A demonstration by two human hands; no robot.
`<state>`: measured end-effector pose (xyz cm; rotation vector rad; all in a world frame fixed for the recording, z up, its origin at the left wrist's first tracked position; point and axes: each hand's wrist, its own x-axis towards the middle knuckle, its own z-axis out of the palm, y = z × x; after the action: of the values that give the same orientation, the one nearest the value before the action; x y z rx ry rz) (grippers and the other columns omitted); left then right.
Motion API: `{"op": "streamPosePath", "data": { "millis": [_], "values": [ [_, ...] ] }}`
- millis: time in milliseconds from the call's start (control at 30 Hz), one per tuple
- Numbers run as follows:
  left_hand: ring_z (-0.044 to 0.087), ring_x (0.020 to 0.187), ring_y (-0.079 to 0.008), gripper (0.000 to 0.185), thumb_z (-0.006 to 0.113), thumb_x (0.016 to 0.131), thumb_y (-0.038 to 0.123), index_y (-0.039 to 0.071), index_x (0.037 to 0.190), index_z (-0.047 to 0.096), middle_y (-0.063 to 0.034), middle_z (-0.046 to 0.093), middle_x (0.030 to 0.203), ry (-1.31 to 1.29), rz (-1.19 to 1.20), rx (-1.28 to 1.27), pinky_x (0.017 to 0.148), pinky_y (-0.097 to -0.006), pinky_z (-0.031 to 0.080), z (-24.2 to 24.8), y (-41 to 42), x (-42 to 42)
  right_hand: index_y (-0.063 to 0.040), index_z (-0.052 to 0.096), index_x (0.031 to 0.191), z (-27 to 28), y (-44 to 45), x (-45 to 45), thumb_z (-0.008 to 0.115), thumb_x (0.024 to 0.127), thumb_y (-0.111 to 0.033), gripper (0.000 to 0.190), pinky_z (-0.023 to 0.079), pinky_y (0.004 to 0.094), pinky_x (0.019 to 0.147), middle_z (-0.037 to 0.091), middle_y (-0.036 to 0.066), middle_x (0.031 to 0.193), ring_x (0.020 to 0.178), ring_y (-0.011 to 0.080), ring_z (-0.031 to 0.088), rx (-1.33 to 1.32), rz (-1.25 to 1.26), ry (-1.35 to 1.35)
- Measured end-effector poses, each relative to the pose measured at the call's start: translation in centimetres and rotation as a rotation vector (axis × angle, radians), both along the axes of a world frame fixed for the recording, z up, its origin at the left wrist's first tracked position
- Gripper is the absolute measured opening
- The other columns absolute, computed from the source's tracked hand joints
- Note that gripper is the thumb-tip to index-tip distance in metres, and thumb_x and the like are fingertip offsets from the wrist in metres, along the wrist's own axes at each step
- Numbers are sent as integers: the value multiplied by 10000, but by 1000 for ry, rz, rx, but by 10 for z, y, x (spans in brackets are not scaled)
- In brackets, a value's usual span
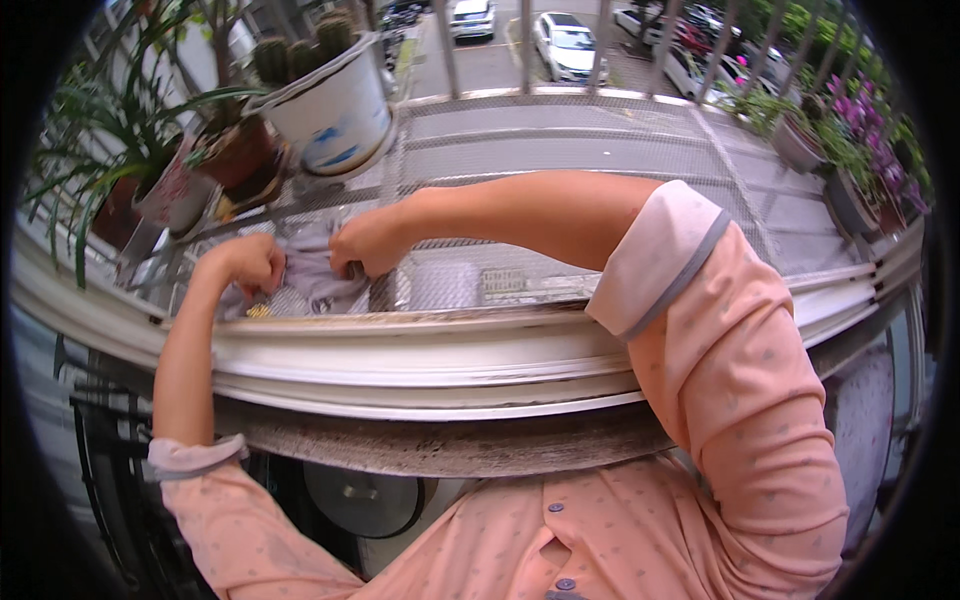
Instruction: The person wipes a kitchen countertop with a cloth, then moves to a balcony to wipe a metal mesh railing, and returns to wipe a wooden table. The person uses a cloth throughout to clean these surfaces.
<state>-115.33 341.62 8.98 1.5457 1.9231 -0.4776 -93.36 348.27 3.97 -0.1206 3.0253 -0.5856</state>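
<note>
A crumpled greyish cloth lies on the wire mesh floor of a window cage, just beyond the sill. My left hand grips the cloth's left side with the fingers curled in. From the right, my right hand pinches a fold of the same cloth, its forearm reaching across above the mesh. Both hands are outside the white window track. Part of the cloth hangs toward the track, and the fingertips are partly hidden in its folds.
A white pot of cacti, a brown pot and a patterned pot stand at the left. Flowerpots line the right side. Metal railing bars rise at the back, above parked cars. A round lid lies below the sill.
</note>
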Motion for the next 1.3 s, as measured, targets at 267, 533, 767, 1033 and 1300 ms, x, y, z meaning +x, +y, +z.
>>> {"op": "streamPosePath", "data": {
  "millis": [267, 533, 767, 1033, 1300],
  "values": [
    [575, 632, -96, 161, 674, 733, 26, 33, 894, 663, -17, 626, 694, -436, -321, -202, 578, -243, 500, 12, 19, 132, -30, 620, 820, 11, 10, 169, 558, 658, 58, 194, 430, 379, 756, 517, 121, 897, 940, 289, 530, -58, -205, -250],
    [537, 1048, -251, 521, 647, 658, -6, 54, 1169, 563, -111, 551, 1166, -412, -1132, 307, 881, -355, 460, 1, 84, 267, -84, 608, 870, 14, 29, 373, 562, 708, 1, 188, 449, 399, 797, 545, 114, 1018, 1021, 308, 531, 217, -803, -242],
    [508, 1114, -278, 597, 582, 692, -39, 79, 1269, 482, -132, 462, 1266, -560, -1090, 524, 920, -354, 433, -20, 141, 386, -86, 574, 822, 15, 20, 495, 555, 686, 2, 163, 457, 400, 756, 551, 97, 973, 977, 310, 530, 359, -1257, -381],
    [585, 845, -225, 346, 579, 718, -12, 28, 1061, 581, -129, 609, 965, -346, -1252, 589, 754, -327, 469, -31, 150, 452, -68, 641, 843, 15, -9, 506, 513, 654, -66, 228, 459, 419, 654, 619, 143, 811, 810, 310, 596, 211, -1304, -366],
    [559, 686, -103, 228, 582, 755, 47, 20, 981, 597, -42, 588, 824, -1114, -707, 78, 628, -246, 480, 6, 127, 434, -80, 619, 898, 43, -28, 442, 600, 666, -122, 237, 402, 282, 527, 572, 33, 711, 622, 128, 525, -634, -1440, 292]
  ]
}}
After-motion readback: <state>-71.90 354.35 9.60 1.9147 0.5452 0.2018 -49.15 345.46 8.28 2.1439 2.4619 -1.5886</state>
